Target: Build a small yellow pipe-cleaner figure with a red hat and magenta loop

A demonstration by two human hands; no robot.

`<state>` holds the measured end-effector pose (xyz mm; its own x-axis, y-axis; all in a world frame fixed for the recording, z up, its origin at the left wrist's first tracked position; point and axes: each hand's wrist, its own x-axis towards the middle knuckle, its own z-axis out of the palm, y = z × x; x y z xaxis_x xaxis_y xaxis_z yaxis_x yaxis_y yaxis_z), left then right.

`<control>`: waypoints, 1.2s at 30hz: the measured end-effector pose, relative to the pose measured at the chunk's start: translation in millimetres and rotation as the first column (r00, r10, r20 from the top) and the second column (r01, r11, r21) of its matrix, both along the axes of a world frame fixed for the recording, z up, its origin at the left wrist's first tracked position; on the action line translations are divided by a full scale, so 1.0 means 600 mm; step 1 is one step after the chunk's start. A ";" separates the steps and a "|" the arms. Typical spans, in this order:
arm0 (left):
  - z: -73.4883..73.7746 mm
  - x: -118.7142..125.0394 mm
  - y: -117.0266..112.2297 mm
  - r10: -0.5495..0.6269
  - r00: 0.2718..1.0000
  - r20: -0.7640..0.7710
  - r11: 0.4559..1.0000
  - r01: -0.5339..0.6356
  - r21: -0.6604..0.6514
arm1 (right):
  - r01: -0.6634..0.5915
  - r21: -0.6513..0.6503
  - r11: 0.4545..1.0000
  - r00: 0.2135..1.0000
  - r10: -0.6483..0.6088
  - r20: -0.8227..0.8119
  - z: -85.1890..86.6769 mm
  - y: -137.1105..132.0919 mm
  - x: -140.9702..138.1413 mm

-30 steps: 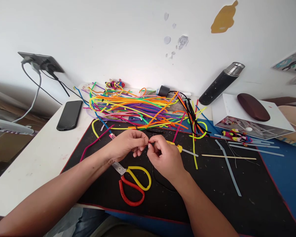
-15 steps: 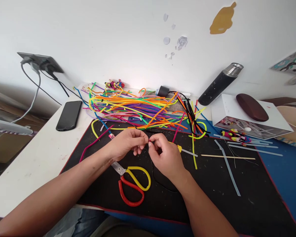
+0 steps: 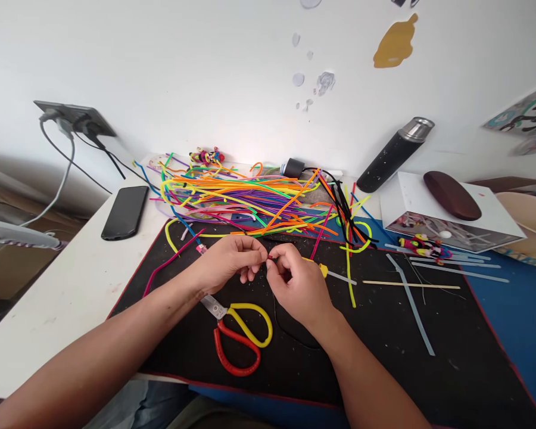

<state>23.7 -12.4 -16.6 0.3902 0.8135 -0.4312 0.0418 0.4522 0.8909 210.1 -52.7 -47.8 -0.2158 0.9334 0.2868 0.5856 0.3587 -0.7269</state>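
Note:
Fingertip to fingertip above the black mat (image 3: 361, 357), my left hand (image 3: 232, 262) and my right hand (image 3: 297, 286) pinch a tiny dark red piece (image 3: 270, 257) between them. Its kind is too small to make out, and the fingers hide most of it. A thin black strand (image 3: 279, 319) curves on the mat below my right hand. Scissors (image 3: 243, 333) with one red and one yellow handle lie below my left hand, their blades partly under my wrist. Just behind my right hand is a yellow-handled tool (image 3: 322, 270), partly hidden.
A heap of colourful pipe cleaners (image 3: 245, 199) spreads along the back. A phone (image 3: 125, 213) lies left; a black flask (image 3: 397, 154), a white box (image 3: 455, 214) with a dark red case (image 3: 452, 195), a small figure (image 3: 424, 246), glue sticks (image 3: 413, 310) and a wooden stick (image 3: 411, 285) are right.
Both hands keep their pinch at almost the same spot, with only slight finger movement. The camera view has tilted up a little.

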 end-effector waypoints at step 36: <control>0.003 0.001 0.001 0.010 0.998 -0.061 1.000 -0.009 0.023 | -0.034 0.000 0.999 0.999 0.034 -0.026 -0.002 0.001 0.002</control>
